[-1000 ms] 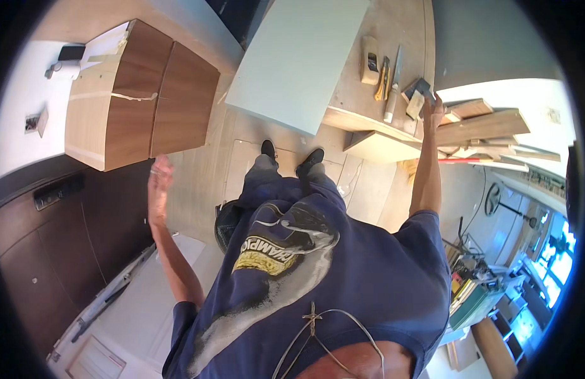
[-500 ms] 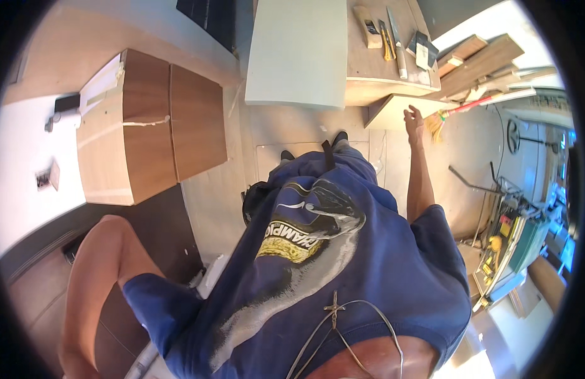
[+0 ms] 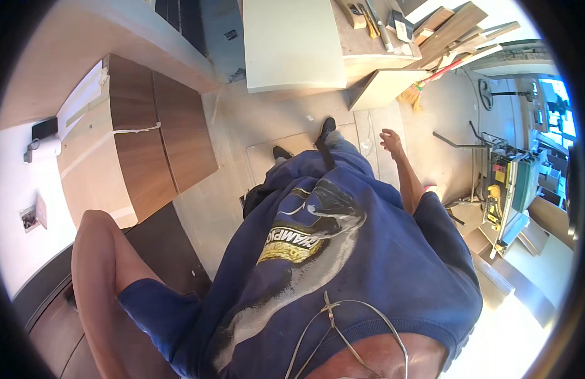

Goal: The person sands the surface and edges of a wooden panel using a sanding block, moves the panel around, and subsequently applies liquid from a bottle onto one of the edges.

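Observation:
My right hand [image 3: 391, 143] hangs out ahead of my body at the right, its fingers loosely curled and apart, with nothing visible in it. Nearest to it stand a leaning light wooden panel [image 3: 392, 87] and a straw broom [image 3: 414, 96] with a red handle. My left arm [image 3: 95, 271] is bent sharply, its elbow toward the left wall; the hand at its end lies outside the picture. Beyond the panel, a bench [image 3: 384, 62] carries a wooden plane-like block [image 3: 352, 14], a yellow cutter knife [image 3: 370, 24] and a long tool with a pale handle [image 3: 386, 38].
A large white board [image 3: 294, 47] lies ahead. To the left rises a brown-fronted cabinet [image 3: 147, 132], tape across its doors. Wood offcuts [image 3: 453, 31] are piled at the far right. A table saw-like machine on a stand [image 3: 510, 183] occupies the right side.
My right hand has drawn back from beside the leaning panel, nearer my body. The view has shifted, showing more floor ahead and more of the machine at right. My left arm remains bent.

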Tool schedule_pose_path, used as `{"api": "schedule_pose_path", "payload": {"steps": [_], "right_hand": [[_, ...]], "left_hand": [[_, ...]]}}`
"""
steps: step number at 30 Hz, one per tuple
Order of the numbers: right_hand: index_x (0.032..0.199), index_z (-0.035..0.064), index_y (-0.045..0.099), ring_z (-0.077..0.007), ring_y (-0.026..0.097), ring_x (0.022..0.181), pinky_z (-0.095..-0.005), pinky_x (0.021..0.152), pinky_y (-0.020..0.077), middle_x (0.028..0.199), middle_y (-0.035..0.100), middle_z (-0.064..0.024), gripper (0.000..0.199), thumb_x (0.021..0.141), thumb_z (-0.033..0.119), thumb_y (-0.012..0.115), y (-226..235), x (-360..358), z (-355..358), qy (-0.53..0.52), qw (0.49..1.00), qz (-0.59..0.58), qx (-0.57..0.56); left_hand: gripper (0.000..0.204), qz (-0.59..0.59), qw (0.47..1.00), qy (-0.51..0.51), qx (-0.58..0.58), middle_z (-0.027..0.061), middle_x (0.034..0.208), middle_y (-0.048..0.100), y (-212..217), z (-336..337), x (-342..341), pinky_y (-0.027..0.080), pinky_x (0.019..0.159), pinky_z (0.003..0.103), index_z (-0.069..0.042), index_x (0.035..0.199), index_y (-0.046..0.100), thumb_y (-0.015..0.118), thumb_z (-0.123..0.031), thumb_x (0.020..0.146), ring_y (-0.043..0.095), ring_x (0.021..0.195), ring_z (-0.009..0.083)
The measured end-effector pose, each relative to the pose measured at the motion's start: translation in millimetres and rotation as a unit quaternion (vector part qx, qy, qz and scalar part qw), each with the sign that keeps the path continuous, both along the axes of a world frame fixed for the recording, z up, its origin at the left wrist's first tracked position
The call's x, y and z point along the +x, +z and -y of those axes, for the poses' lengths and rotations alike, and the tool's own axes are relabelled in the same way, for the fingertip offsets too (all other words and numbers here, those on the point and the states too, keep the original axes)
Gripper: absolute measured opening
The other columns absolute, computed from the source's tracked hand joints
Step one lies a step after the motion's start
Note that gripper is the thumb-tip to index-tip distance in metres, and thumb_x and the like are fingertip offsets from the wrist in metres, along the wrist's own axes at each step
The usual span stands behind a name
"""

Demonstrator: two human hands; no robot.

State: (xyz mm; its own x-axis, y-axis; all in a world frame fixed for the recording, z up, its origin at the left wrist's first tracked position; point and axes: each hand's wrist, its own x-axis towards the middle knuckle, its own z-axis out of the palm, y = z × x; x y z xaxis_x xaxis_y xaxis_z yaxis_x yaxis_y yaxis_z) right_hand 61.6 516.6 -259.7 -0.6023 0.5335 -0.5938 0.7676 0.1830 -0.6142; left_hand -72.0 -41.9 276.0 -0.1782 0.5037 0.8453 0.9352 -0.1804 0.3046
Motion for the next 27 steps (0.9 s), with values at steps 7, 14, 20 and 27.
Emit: {"api": "schedule_pose_path", "payload": {"steps": [7,14,20,27], "right_hand": [[0.133,0.0069,0.061,-0.0135,0.063,0.068,-0.0285,0.052,0.0474,0.094,0.067,-0.0068,0.042,0.096,0.024,0.067,15,32,-19,-0.032,0.999,0.034,-0.02],[0.128,0.0058,0.065,-0.0139,0.066,0.078,-0.0282,0.067,0.053,0.095,0.069,-0.0063,0.036,0.098,0.027,0.065,92,-61,49,0.134,0.978,-0.151,0.059],[0.122,0.0023,0.066,-0.0201,0.066,0.09,-0.0318,0.078,0.053,0.1,0.069,-0.012,0.025,0.101,0.016,0.065,415,-170,270,0.361,0.748,-0.553,0.067],[0.108,0.0051,0.075,-0.0237,0.068,0.087,-0.0336,0.075,0.0533,0.095,0.07,-0.013,0.018,0.09,0.006,0.075,572,-125,362,0.411,0.387,-0.812,-0.146]], "left_hand": [[0.034,0.0,0.997,-0.048,0.052,0.0104,0.104,0.066,-8,29,15,0.05,0.097,0.04,-0.01,0.12,0.063,0.068,-0.03,0.093,0.064,0.089,0.0218],[0.03,-0.069,0.991,-0.079,0.078,0.008,0.098,0.066,15,52,30,0.053,0.093,0.041,-0.013,0.116,0.064,0.071,-0.027,0.091,0.064,0.081,0.0205],[0.027,-0.169,0.97,-0.156,0.074,0.006,0.093,0.066,32,82,36,0.056,0.089,0.041,-0.015,0.113,0.064,0.073,-0.024,0.09,0.065,0.074,0.0194],[0.02,-0.024,0.995,0.025,0.097,0.0033,0.063,0.062,17,26,49,0.051,0.061,0.025,-0.004,0.08,0.069,0.077,-0.02,0.09,0.055,0.054,0.0095]]}}
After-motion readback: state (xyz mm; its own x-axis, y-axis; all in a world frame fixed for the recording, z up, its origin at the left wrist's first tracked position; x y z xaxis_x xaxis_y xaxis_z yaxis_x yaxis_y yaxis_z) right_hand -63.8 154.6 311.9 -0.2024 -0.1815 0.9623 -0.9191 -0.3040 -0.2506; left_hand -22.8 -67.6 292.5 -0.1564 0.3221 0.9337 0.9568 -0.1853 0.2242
